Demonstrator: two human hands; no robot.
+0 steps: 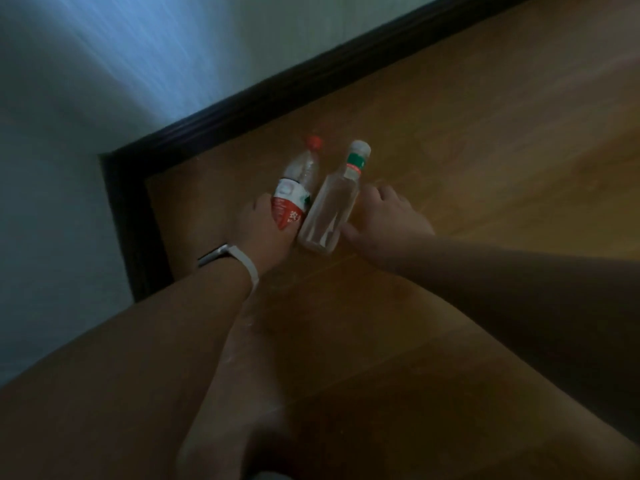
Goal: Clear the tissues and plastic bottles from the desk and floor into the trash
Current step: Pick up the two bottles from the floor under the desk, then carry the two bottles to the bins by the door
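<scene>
Two bare legs (pixel 104 375) fill the near view, and both arms reach past them over the wooden floor (pixel 485 133). The left hand (pixel 263 233), with a white wristband (pixel 249 268) behind it, grips the red-labelled bottle (pixel 298 181). The right hand (pixel 391 216) is open, its thumb just beside the clear bottle (pixel 332 206); whether they touch is unclear. The two bottles are side by side near the dark skirting board (pixel 242 102) and the wall (pixel 104 81).

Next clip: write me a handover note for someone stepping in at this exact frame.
Left hand grips the red-label bottle low on its body.
Right hand is open beside the clear green-banded bottle, not yet gripping it.
Both bottles lie side by side on the wooden floor near the dark skirting board.
No trash bin or tissues in view.
To do: lift both bottles, bin them.
</scene>
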